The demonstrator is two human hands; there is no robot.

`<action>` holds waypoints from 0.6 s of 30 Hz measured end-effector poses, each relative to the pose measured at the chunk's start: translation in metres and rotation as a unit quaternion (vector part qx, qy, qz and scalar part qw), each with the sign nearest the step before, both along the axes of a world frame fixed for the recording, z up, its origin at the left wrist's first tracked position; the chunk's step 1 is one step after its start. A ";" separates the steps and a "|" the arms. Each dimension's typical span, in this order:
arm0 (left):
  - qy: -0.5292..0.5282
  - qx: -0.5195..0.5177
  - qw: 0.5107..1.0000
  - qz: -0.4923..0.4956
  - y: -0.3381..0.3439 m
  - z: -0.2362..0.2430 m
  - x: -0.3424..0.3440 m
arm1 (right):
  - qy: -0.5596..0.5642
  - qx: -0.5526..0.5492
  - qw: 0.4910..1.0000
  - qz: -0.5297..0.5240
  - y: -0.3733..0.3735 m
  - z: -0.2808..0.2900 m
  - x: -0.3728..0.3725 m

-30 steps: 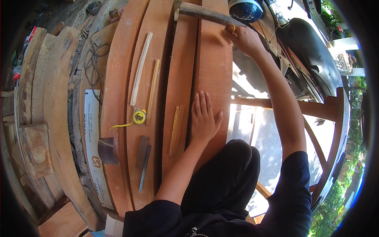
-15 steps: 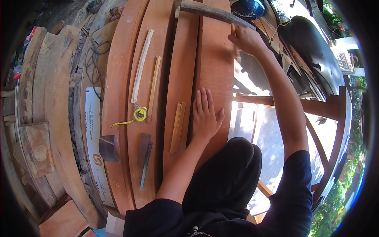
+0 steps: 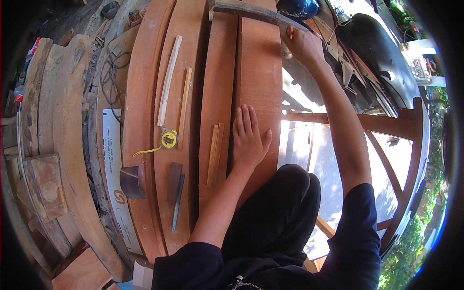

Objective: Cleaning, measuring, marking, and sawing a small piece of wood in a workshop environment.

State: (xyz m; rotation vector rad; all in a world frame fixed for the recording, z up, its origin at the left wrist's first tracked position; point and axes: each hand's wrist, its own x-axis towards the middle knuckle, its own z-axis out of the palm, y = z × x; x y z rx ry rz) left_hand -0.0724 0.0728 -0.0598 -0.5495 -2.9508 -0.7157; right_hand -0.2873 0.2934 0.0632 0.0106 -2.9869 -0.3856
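Observation:
My left hand [image 3: 249,137] lies flat on a wide reddish-brown board [image 3: 262,72], its fingers spread and pointing away from me. At the far right edge of that board, my right hand [image 3: 304,46] is closed around a small brown piece [image 3: 290,32]. Most of the piece is hidden by the fingers, so its kind is unclear. Just beyond this hand, a weathered wooden bar [image 3: 256,13] lies across the boards. Left of my left hand, two short thin wood strips [image 3: 212,152] rest on the neighbouring board [image 3: 217,77].
Further left are a yellow tape measure [image 3: 169,139], a pale wood strip [image 3: 170,79], a dark block [image 3: 174,181] and a thin metal bar [image 3: 178,203]. A dark curved sheet [image 3: 132,182] lies beside them. A wooden frame [image 3: 386,126] and a parked motorbike [image 3: 382,58] stand at the right.
My right hand has moved a little farther away along the board's edge, and its wrist has turned. The left hand stays flat on the board. The whole view has shifted slightly.

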 end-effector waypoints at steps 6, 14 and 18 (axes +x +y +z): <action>-0.002 -0.002 1.000 0.000 0.000 0.000 0.000 | -0.098 -0.200 0.973 0.056 -0.030 -0.001 -0.015; -0.006 0.009 1.000 -0.016 -0.002 0.002 0.000 | -0.047 -0.346 0.930 0.115 -0.026 -0.002 -0.031; -0.024 -0.013 1.000 -0.003 -0.003 0.002 -0.001 | 0.007 -0.151 0.985 -0.079 -0.030 -0.009 -0.041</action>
